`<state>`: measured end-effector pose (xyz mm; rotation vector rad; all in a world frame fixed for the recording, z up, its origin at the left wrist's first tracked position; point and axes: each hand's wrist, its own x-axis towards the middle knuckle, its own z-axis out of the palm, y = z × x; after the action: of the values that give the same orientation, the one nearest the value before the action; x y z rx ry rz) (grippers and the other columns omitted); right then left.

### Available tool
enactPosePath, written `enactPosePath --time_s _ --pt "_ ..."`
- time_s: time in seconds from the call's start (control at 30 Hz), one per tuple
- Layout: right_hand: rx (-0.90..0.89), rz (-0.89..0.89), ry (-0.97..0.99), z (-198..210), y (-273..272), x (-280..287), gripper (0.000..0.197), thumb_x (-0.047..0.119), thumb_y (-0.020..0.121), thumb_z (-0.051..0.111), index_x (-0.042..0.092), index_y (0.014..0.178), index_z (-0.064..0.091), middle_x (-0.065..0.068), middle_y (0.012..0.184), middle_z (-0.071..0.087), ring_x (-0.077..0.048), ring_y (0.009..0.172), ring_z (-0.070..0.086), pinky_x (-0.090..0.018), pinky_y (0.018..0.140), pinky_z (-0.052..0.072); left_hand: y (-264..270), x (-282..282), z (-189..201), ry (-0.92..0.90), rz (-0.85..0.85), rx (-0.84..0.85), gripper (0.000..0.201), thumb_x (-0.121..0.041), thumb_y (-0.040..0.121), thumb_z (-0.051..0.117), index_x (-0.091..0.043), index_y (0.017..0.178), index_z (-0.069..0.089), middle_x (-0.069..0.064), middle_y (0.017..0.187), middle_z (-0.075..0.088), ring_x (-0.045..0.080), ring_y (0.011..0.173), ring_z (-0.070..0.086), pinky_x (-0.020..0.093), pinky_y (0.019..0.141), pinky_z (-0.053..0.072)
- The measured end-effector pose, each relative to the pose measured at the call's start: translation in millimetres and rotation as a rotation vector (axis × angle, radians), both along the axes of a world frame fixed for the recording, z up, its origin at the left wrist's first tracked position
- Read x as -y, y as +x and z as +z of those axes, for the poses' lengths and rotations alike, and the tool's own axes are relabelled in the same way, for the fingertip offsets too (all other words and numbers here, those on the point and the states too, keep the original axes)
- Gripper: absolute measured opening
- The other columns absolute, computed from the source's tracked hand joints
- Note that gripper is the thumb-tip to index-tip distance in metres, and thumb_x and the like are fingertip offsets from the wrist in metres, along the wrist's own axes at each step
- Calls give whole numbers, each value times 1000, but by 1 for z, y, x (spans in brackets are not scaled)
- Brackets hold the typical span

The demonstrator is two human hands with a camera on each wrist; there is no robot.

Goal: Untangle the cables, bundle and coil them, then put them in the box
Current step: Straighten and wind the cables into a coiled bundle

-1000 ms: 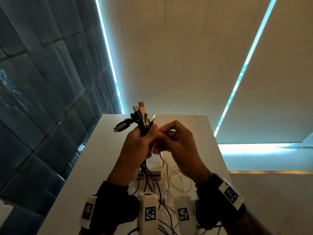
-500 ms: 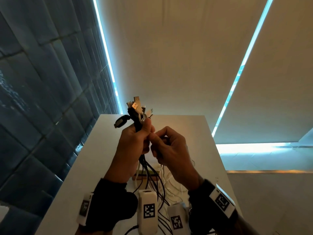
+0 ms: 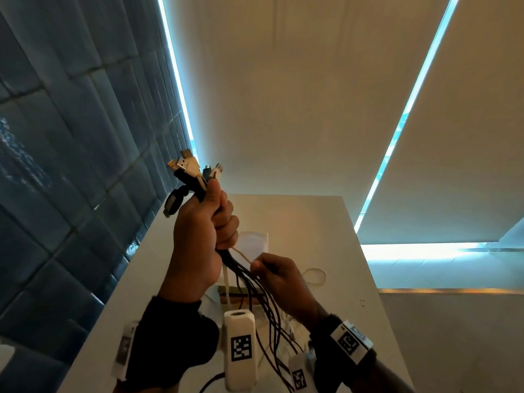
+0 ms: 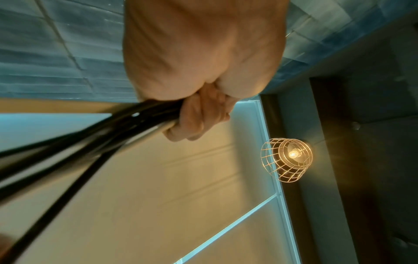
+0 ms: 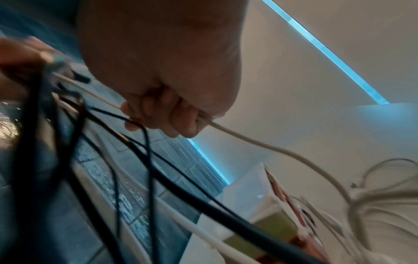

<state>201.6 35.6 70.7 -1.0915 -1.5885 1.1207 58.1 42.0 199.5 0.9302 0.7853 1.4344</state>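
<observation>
My left hand is raised above the white table and grips a bundle of black and white cables just below their plugs, which stick up past my thumb. The left wrist view shows the same fist closed round the dark cables. Lower and to the right, my right hand has its fingers curled round one white cable and a thin black one. The box stands open on the table behind my hands.
Loose white cable loops lie on the table to the right of my hands. A blue tiled wall runs along the table's left edge. A caged lamp hangs overhead. Cables trail down toward the near table edge.
My left hand has lifted the plug ends higher. My right hand has left the plugs and slid down the cables, now holding a white strand lower on the bundle.
</observation>
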Motion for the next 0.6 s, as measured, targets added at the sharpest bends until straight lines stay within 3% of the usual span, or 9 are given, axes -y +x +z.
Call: enactPosePath --time_s 0.13,0.23,0.33,0.47,0.53,0.6 --pt "-84 43 -161 -11 3 5 22 4 99 47 -3 81 58 -9 70 47 1 56 56 -13 55 47 -1 7 -1 17 37 -39 39 -33 101 37 -14 67 40 -8 46 27 5 35 19 18 35 16" --pt "-89 30 -206 -22 7 5 21 -2 98 45 -10 85 59 -3 68 50 5 55 57 -9 56 46 -3 7 -4 -6 61 16 38 -32 101 37 -16 67 41 -9 46 27 4 35 18 16 35 16" --pt "19 -55 -228 -49 16 5 23 -1 97 48 -6 79 62 12 58 52 6 52 53 -8 56 41 -11 8 -3 -26 80 71 38 -32 102 36 -17 67 42 -9 46 26 4 35 17 16 35 15" --pt "248 -130 -198 -87 26 4 34 3 91 55 19 63 62 16 51 55 3 54 51 -15 61 37 -18 9 -8 -61 104 70 38 -33 101 37 -17 67 42 -9 46 25 4 35 17 17 35 14" --pt "245 -220 -224 -86 25 -5 32 7 91 58 20 62 64 12 53 56 3 52 50 -19 58 38 -15 9 -13 -99 104 46 38 -33 101 38 -17 67 42 -8 45 25 4 34 17 16 34 14" --pt "142 -304 -219 -66 22 -13 23 14 90 61 12 69 68 4 60 62 1 54 51 -29 57 43 -13 9 -15 -127 112 -4 39 -33 101 38 -16 66 42 -7 45 26 5 34 17 16 35 13"
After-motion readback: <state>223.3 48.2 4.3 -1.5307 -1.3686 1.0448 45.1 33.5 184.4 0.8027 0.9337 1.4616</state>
